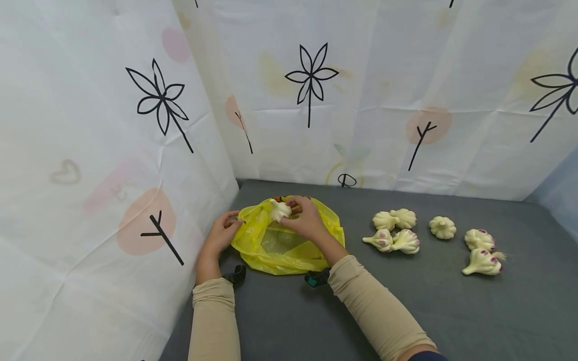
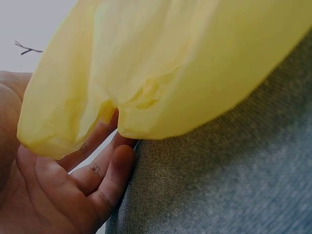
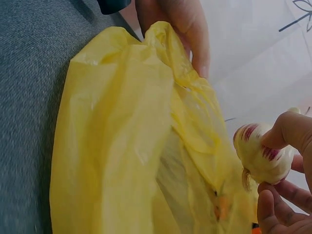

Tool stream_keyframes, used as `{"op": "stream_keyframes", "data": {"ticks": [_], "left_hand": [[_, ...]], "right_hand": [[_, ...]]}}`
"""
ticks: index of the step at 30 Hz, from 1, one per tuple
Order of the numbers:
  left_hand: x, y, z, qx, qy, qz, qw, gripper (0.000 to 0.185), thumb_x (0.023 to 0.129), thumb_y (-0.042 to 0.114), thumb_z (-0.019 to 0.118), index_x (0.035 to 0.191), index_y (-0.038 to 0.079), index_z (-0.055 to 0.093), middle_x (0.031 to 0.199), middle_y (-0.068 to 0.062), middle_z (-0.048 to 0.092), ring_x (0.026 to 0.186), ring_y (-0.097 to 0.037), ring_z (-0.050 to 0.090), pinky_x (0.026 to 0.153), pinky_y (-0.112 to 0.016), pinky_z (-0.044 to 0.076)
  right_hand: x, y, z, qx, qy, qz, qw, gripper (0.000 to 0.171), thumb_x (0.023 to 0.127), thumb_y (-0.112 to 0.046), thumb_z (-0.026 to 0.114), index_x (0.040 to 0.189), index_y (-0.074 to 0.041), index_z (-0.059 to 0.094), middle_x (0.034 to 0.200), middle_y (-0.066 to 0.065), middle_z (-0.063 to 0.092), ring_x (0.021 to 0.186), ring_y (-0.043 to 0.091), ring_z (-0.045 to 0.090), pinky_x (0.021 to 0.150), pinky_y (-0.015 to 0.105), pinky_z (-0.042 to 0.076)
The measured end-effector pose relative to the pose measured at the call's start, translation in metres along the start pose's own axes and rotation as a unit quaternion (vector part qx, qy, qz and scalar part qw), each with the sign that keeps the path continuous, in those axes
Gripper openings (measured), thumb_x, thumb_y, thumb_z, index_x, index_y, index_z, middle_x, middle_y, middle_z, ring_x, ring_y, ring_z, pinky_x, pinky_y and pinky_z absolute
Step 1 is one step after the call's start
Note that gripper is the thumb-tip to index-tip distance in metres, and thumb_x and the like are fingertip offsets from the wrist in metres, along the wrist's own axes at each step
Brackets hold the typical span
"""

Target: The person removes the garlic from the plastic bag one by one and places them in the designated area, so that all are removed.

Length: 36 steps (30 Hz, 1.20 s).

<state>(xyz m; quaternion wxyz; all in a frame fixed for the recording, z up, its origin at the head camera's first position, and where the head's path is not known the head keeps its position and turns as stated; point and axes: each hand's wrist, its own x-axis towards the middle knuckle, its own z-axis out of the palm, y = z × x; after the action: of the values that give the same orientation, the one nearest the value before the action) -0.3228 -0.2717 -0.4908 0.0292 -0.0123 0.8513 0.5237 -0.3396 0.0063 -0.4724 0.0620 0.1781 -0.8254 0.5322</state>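
Note:
A yellow plastic bag (image 1: 289, 260) lies on the grey table with its mouth open upward. At its left edge, my left hand (image 1: 220, 233) grips the rim. In the left wrist view, the fingers (image 2: 100, 183) show below and behind the yellow plastic, and part of the hand is hidden by it. Over the bag's mouth, my right hand (image 1: 306, 218) pinches a garlic bulb (image 1: 280, 210) between thumb and fingers. The right wrist view shows purple streaks on that bulb (image 3: 258, 155) and a tuft of dry roots.
Right of the bag, several garlic bulbs (image 1: 391, 239) sit in a cluster. A single bulb (image 1: 442, 227) lies beyond them, and two more (image 1: 482, 261) lie farther right. White patterned cloth (image 1: 384, 75) hangs behind and along the left side of the table (image 1: 433, 306).

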Motion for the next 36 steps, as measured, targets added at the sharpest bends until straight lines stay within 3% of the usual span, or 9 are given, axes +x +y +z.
{"op": "stream_keyframes", "data": {"ticks": [6, 8, 13, 18, 29, 36], "left_hand": [[-0.001, 0.0, 0.0, -0.005, 0.002, 0.001, 1.0, 0.047, 0.102, 0.035, 0.053, 0.144, 0.017, 0.047, 0.132, -0.017, 0.06, 0.118, -0.03, 0.057, 0.09, -0.035, 0.046], [-0.006, 0.009, -0.001, -0.012, -0.004, -0.006, 0.9999, 0.047, 0.102, 0.032, 0.053, 0.145, 0.015, 0.046, 0.134, -0.019, 0.059, 0.119, -0.032, 0.056, 0.089, -0.035, 0.046], [-0.008, 0.013, -0.001, -0.02, -0.012, -0.022, 0.9995, 0.048, 0.102, 0.03, 0.053, 0.147, 0.015, 0.044, 0.137, -0.02, 0.057, 0.123, -0.034, 0.054, 0.092, -0.038, 0.045], [-0.001, 0.001, 0.0, -0.009, -0.002, -0.013, 0.9999, 0.048, 0.102, 0.037, 0.053, 0.145, 0.019, 0.046, 0.136, -0.017, 0.058, 0.123, -0.031, 0.055, 0.097, -0.041, 0.044], [0.0, 0.001, 0.0, -0.004, 0.001, -0.01, 0.9999, 0.047, 0.102, 0.037, 0.053, 0.145, 0.019, 0.046, 0.134, -0.016, 0.059, 0.122, -0.03, 0.055, 0.095, -0.038, 0.044], [-0.001, 0.0, -0.001, -0.002, 0.0, -0.008, 1.0, 0.047, 0.102, 0.036, 0.052, 0.145, 0.018, 0.046, 0.134, -0.017, 0.059, 0.122, -0.031, 0.055, 0.096, -0.039, 0.044]], "right_hand": [[-0.007, -0.002, -0.016, -0.013, 0.009, -0.005, 1.0, 0.038, 0.083, -0.024, 0.078, 0.117, -0.017, 0.063, 0.114, 0.005, 0.058, 0.104, 0.031, 0.065, 0.083, 0.039, 0.056], [-0.011, -0.003, -0.022, -0.014, 0.014, -0.011, 1.0, 0.037, 0.083, -0.023, 0.078, 0.116, -0.017, 0.064, 0.114, 0.005, 0.058, 0.103, 0.03, 0.065, 0.08, 0.037, 0.057], [-0.021, -0.004, -0.036, -0.015, 0.028, -0.013, 0.999, 0.035, 0.082, -0.021, 0.078, 0.114, -0.016, 0.064, 0.114, 0.006, 0.058, 0.101, 0.03, 0.066, 0.071, 0.031, 0.058], [-0.027, -0.005, -0.049, -0.025, 0.037, -0.016, 0.999, 0.037, 0.082, -0.022, 0.079, 0.115, -0.017, 0.063, 0.117, 0.004, 0.057, 0.102, 0.03, 0.066, 0.072, 0.031, 0.059], [-0.05, -0.005, -0.084, -0.037, 0.051, -0.026, 0.998, 0.039, 0.082, -0.018, 0.079, 0.117, -0.016, 0.062, 0.119, 0.006, 0.056, 0.103, 0.029, 0.063, 0.081, 0.044, 0.058], [-0.065, 0.002, -0.102, -0.022, 0.057, -0.029, 0.998, 0.038, 0.083, -0.014, 0.078, 0.118, -0.013, 0.062, 0.12, 0.009, 0.056, 0.107, 0.029, 0.062, 0.082, 0.042, 0.058]]}}
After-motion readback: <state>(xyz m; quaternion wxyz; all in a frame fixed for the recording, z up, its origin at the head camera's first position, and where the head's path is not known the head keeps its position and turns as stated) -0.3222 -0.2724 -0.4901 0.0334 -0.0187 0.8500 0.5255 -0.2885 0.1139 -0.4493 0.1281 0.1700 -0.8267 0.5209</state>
